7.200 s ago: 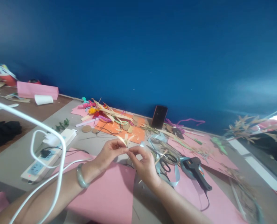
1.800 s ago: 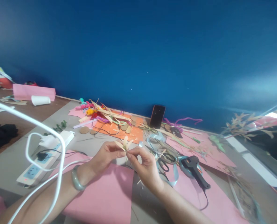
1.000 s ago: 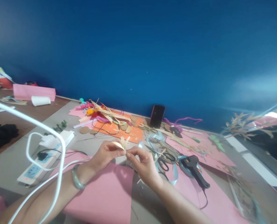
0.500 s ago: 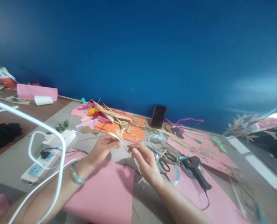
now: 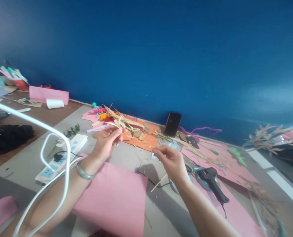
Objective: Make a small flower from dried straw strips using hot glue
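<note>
In the head view, my left hand (image 5: 105,143), a bracelet on its wrist, pinches a small bunch of pale dried strips (image 5: 118,123) that fan out above the fingertips. My right hand (image 5: 172,163) is apart from it, to the right, thumb and forefinger closed together. Whatever may be between those fingertips is too small to make out. Just under them shows a bit of light blue ribbon (image 5: 153,156). A thin straw stick (image 5: 158,183) lies beside the right hand. Below my left hand spreads a pink sheet (image 5: 117,197). The scissors are mostly hidden behind the right hand.
A white power strip (image 5: 62,158) and a white cable (image 5: 67,164) are at left. A black glue gun (image 5: 213,184) lies at right. Along the blue wall stand a phone (image 5: 173,124), an orange sheet (image 5: 146,143) and dried stalks. A white cup (image 5: 55,103) lies far left.
My hands have moved apart: the left went up with the dried strips, the right went to the right, over the scissors. The whole view has shifted slightly.
</note>
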A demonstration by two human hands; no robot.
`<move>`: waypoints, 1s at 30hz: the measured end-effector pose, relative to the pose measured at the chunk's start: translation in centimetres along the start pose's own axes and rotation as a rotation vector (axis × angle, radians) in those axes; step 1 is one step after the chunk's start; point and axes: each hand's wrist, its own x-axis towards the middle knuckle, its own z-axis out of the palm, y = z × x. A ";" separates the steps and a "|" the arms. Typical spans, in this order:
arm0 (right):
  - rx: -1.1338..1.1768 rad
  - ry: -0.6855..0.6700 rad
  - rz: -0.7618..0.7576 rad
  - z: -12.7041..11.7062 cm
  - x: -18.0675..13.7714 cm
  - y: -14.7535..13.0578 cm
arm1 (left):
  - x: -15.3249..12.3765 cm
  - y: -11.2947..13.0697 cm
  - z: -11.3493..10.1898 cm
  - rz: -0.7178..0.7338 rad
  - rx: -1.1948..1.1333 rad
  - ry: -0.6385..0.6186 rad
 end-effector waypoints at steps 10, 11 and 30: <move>-0.231 -0.088 0.009 -2.7 1.4 1.1 | 0.3 -1.1 -0.2 0.112 0.092 0.104; -0.270 -0.093 0.006 -2.9 1.6 1.1 | 0.2 -1.2 -0.3 0.127 0.106 0.091; -0.824 -0.356 -0.331 4.5 9.2 2.0 | -0.6 -2.5 0.1 0.058 0.224 0.008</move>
